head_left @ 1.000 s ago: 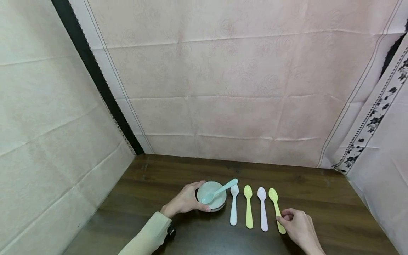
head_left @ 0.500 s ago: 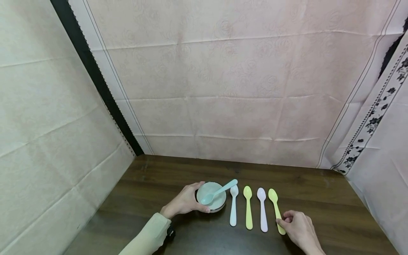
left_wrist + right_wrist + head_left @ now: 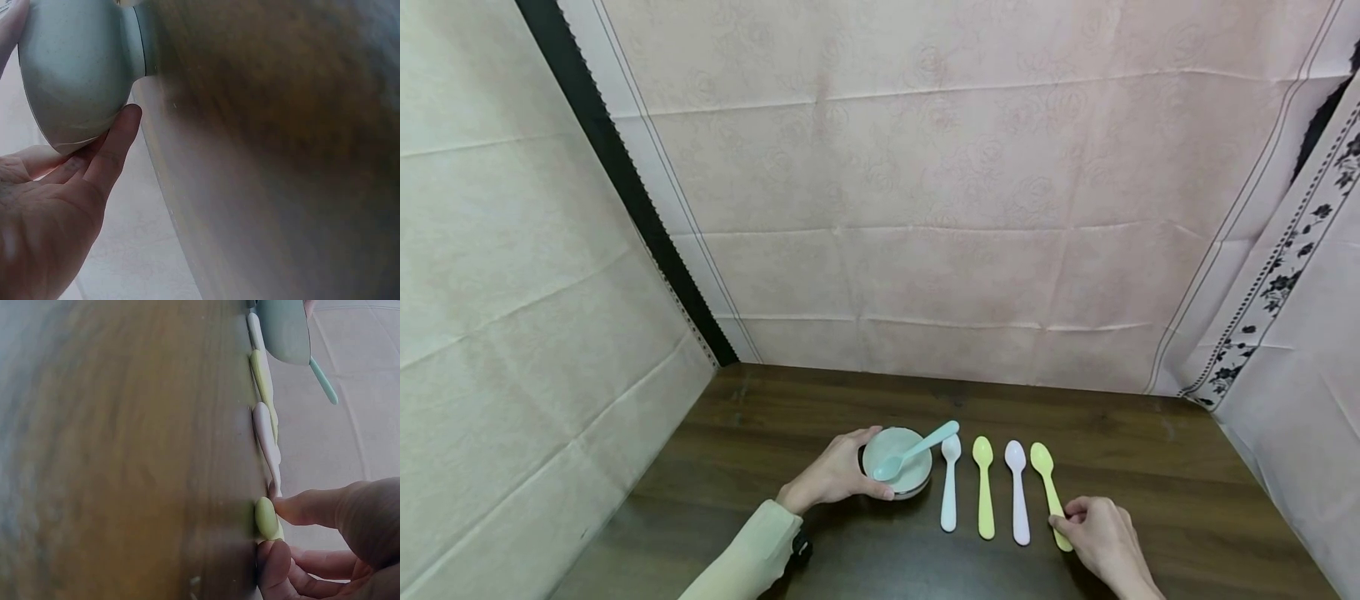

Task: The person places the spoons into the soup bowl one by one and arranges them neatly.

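No text, label, brand, number or sign can be read in any view. The bowl (image 3: 917,481), the spoon resting in it (image 3: 921,447) and the four spoons (image 3: 985,492) lying side by side on the tabletop (image 3: 722,521) show no legible lettering. The black print along the right-hand cloth (image 3: 1283,285) is flowers and borders, not writing.

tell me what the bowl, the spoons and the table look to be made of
Bowl: glazed ceramic or plastic, hard to tell; smooth, faintly speckled outer wall.
Spoons: likely moulded plastic, low-gloss, each rounded and one even colour.
Table: wood or wood-look laminate, seemingly satin, with streaky brown grain.
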Available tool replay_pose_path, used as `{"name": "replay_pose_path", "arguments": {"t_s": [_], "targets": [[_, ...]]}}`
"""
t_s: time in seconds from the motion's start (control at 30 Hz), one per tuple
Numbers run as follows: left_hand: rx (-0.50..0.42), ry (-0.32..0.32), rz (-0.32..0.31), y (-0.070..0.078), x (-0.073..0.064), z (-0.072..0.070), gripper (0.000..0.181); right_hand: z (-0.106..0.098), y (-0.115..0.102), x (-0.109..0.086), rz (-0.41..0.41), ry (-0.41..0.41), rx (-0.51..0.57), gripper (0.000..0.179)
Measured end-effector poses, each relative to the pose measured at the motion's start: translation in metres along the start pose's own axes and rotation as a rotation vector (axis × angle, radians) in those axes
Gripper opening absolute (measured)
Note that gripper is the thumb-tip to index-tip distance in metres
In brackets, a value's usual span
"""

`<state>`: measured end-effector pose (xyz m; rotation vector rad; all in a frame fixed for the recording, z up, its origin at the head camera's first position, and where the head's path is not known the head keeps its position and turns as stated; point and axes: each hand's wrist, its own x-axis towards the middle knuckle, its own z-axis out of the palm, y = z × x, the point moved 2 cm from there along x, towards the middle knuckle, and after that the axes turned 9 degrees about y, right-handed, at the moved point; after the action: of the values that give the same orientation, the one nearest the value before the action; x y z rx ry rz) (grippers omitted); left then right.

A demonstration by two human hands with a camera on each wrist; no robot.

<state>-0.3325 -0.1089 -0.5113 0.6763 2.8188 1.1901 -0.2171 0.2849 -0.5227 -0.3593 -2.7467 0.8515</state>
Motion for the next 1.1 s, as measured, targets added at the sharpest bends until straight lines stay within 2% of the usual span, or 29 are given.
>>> {"name": "replay_pose_path", "arguments": {"t_s": [1.1], "targets": [[0.0,-0.002,-0.005,0.0001,-0.0008,-0.0006,0.113,0.0048,-0.0061,0.0034,0.014,-0.048,0.002,0.013]]}}
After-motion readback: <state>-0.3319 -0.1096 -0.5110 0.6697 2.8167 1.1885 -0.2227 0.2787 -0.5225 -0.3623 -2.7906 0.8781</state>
